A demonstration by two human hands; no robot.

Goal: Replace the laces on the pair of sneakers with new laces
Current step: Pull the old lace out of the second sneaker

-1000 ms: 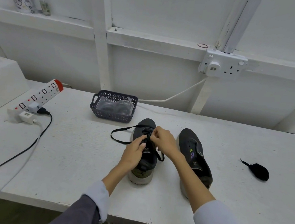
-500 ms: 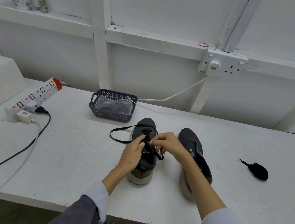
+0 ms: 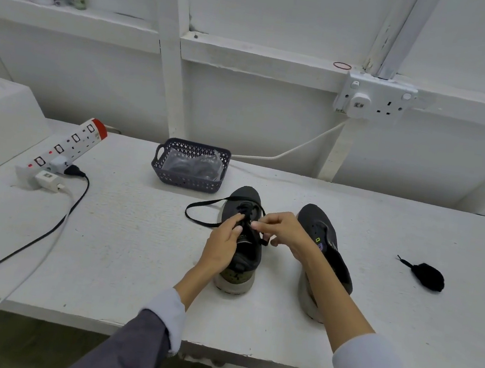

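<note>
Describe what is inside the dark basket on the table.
The basket holds crinkled clear plastic packets with dark coiled contents; its wall hides whatever lies beneath them.

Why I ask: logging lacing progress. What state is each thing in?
left sneaker, upright, partly laced.
right sneaker, no lace seen.
black lace, one end looped loose.
left hand, pinching lace.
right hand, pinching lace.
bundled lace, bunched, untouched.
basket, holds plastic packets.
power strip, plugs in, lit.

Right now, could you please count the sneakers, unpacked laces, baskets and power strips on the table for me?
Sneakers: 2
Black laces: 2
Basket: 1
Power strip: 1
Total: 6
</note>
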